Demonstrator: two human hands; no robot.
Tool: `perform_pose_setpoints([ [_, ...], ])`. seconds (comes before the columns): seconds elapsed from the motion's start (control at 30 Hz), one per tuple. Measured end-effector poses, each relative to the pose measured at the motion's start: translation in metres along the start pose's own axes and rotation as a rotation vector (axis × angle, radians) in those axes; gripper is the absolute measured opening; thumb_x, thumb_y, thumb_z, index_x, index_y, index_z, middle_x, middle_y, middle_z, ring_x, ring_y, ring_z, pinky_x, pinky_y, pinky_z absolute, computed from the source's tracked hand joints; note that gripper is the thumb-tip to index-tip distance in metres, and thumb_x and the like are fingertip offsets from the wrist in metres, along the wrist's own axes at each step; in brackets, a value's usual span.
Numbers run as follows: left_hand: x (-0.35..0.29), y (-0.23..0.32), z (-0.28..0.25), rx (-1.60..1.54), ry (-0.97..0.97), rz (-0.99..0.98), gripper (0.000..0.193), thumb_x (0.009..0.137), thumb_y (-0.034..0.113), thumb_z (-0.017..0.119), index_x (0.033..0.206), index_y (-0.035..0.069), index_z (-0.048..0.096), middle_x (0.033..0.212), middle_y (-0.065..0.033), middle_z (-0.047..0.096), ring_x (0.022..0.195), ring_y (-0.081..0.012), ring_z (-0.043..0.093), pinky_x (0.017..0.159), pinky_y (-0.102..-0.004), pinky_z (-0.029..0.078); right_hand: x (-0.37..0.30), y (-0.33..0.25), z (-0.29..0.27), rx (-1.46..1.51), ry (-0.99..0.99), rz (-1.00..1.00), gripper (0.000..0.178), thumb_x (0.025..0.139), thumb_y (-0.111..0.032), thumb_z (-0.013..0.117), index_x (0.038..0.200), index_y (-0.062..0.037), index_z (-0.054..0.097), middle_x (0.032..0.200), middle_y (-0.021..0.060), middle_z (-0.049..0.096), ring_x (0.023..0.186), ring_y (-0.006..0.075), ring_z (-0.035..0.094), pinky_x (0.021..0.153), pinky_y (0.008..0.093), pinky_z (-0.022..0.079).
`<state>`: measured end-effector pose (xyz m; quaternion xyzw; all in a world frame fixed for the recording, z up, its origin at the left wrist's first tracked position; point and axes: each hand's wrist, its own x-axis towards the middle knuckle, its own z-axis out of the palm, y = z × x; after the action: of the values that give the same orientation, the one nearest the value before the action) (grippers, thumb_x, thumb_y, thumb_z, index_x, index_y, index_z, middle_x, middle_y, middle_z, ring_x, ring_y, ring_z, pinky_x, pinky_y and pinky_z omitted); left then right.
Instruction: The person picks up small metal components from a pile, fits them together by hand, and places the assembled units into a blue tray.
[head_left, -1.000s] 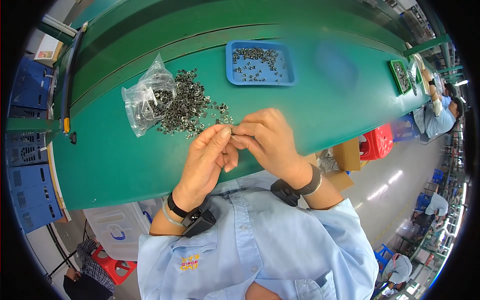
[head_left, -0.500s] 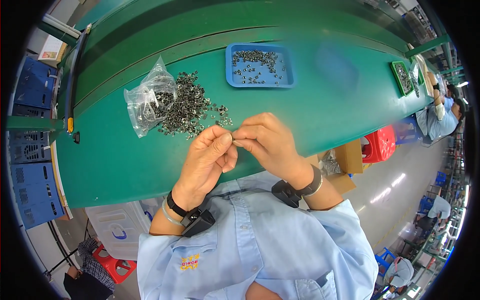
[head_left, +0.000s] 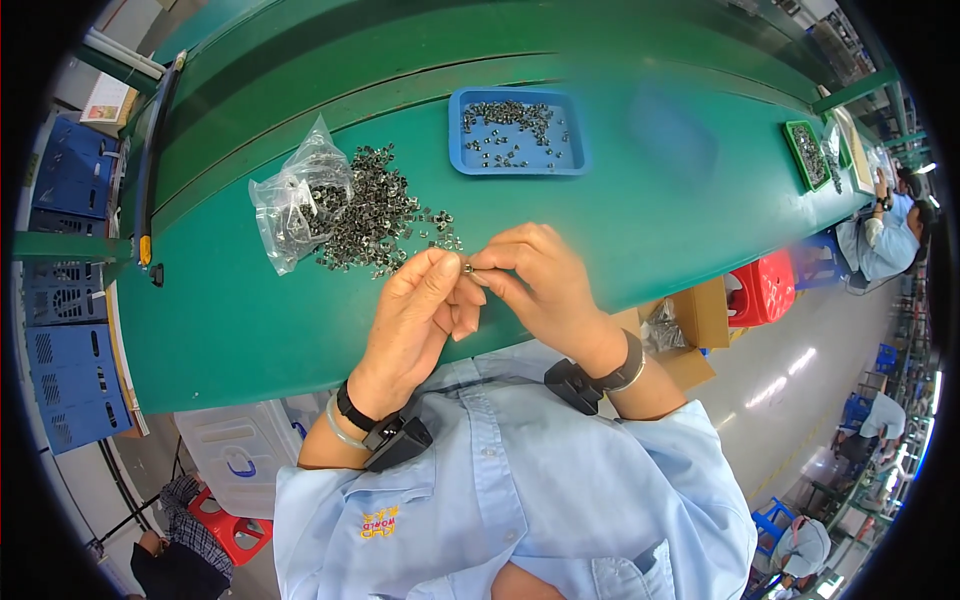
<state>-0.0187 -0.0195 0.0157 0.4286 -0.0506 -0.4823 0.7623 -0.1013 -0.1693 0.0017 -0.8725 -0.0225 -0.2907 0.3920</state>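
Note:
My left hand point(head_left: 415, 305) and my right hand point(head_left: 535, 285) meet fingertip to fingertip above the front half of the green bench. Between them they pinch a small metal part point(head_left: 467, 268), dark and shiny; its exact shape is too small to make out. Both hands are closed, with the thumbs against the index fingers. Just beyond my left hand lies a heap of similar small metal parts point(head_left: 375, 215). It spills from a clear plastic bag point(head_left: 285, 215). Farther back, a blue tray point(head_left: 456, 140) holds more of these parts, scattered over its bottom.
The green bench point(head_left: 220, 340) runs across the view. A green tray of small parts point(head_left: 806, 157) stands at its far right, near another person point(head_left: 880, 235). Right of me are a cardboard box point(head_left: 700, 315) and a red stool point(head_left: 762, 290). Blue crates point(head_left: 70, 380) stand at left.
The fingertips have shifted slightly apart, so the small metal part shows more between them. The heap and the blue tray look the same.

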Motion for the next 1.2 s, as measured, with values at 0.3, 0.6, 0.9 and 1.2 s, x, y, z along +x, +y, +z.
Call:
perform_pose_setpoints([
  [0.3, -0.001, 0.001, -0.002, -0.003, -0.037, 0.018, 0.015, 0.093, 0.019, 0.057, 0.091, 0.004, 0.056, 0.073, -0.0054, 0.061, 0.055, -0.0102, 0.053, 0.047, -0.0209, 0.04, 0.0, -0.002, 0.001, 0.063, 0.02, 0.023, 0.019, 0.074, -0.006, 0.072, 0.09, -0.0092, 0.062, 0.089, 0.0032, 0.061, 0.082, 0.0219, 0.058, 0.07, 0.0326, 0.046],
  [0.6, -0.001, -0.007, -0.009, -0.029, -0.064, 0.054, 0.014, 0.092, 0.018, 0.059, 0.09, 0.004, 0.056, 0.069, -0.004, 0.06, 0.055, -0.0098, 0.052, 0.047, -0.0203, 0.039, -0.003, -0.007, 0.005, 0.013, 0.05, -0.009, 0.018, 0.074, -0.007, 0.071, 0.089, -0.0088, 0.061, 0.087, 0.0032, 0.062, 0.081, 0.0225, 0.058, 0.069, 0.0329, 0.046],
  [0.9, -0.009, 0.004, 0.004, -0.025, -0.056, 0.055, 0.014, 0.094, 0.018, 0.056, 0.092, 0.004, 0.055, 0.069, -0.0051, 0.059, 0.055, -0.0105, 0.052, 0.047, -0.0222, 0.039, 0.0, -0.009, 0.002, 0.173, 0.104, 0.019, 0.017, 0.075, -0.005, 0.071, 0.089, -0.0081, 0.064, 0.084, 0.0027, 0.063, 0.077, 0.0187, 0.06, 0.068, 0.0315, 0.045],
  [1.2, -0.009, -0.001, -0.003, -0.151, -0.187, 0.061, 0.014, 0.092, 0.019, 0.058, 0.093, 0.005, 0.055, 0.07, -0.0058, 0.059, 0.056, -0.0125, 0.054, 0.047, -0.0233, 0.039, 0.0, -0.014, 0.002, 0.389, 0.077, 0.08, 0.012, 0.078, -0.005, 0.069, 0.089, -0.0068, 0.064, 0.086, 0.0052, 0.063, 0.08, 0.0193, 0.059, 0.071, 0.0311, 0.048],
])
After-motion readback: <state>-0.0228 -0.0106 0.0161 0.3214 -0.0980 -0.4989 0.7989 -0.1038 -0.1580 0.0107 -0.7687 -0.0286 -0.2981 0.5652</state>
